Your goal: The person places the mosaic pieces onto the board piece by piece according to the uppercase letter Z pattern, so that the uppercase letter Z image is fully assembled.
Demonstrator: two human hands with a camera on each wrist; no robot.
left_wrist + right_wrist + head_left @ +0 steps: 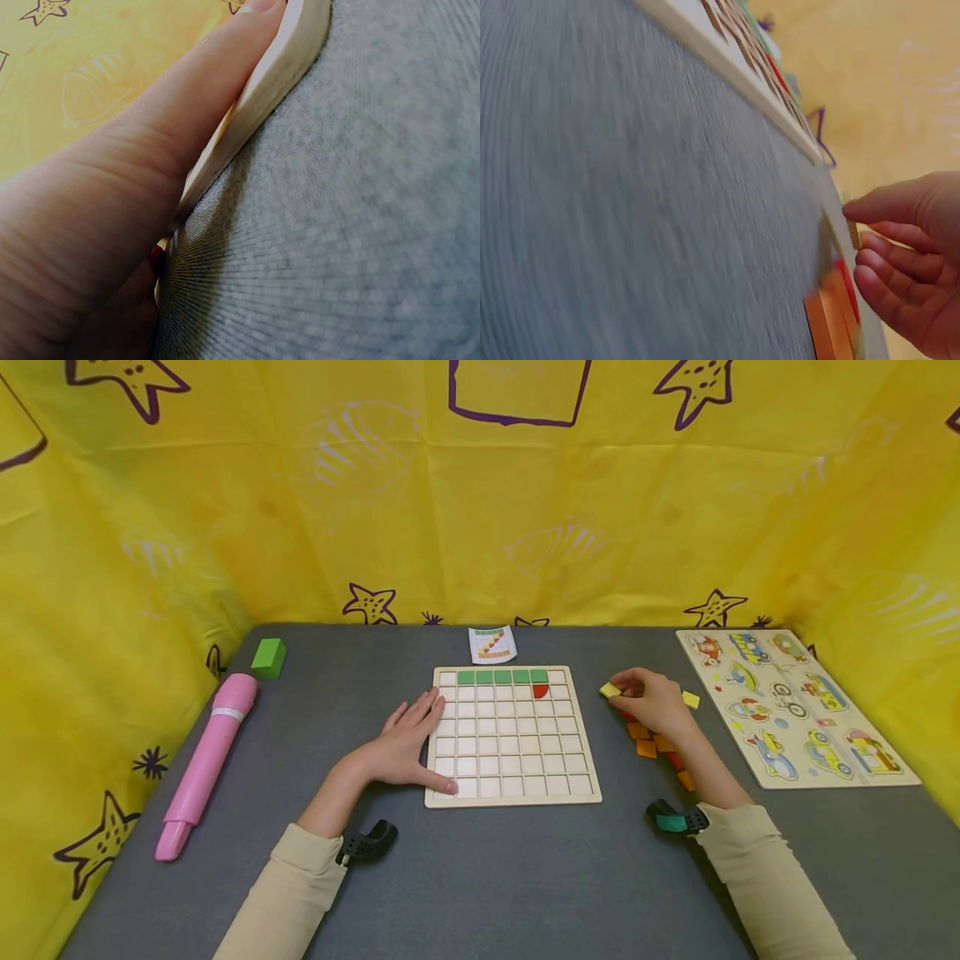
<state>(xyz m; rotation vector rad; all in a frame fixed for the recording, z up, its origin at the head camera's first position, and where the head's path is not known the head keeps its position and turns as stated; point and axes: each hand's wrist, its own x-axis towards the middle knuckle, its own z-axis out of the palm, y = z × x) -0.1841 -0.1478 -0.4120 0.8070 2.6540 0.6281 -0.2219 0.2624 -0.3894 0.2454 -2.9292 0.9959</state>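
Observation:
A wooden grid board [513, 798] lies on the table, with several green square tiles [502, 677] along its top row and a red quarter-round tile [541, 691] below them. My left hand [401, 747] rests on the board's left edge, fingers spread and the thumb at the lower left corner. In the left wrist view the thumb [172, 112] lies along the wooden edge. Right of the board, my right hand [651, 700] pinches a yellow square tile [609, 691] between thumb and fingers. Under that hand lie orange tiles [646, 748] and red ones, partly hidden.
A small pattern card [492, 645] lies behind the board. At the right is a wooden picture puzzle [795, 710]; another yellow tile [691, 699] sits near it. On the left are a pink toy microphone [206, 764] and a green block [268, 658]. Yellow cloth [480, 527] hangs behind.

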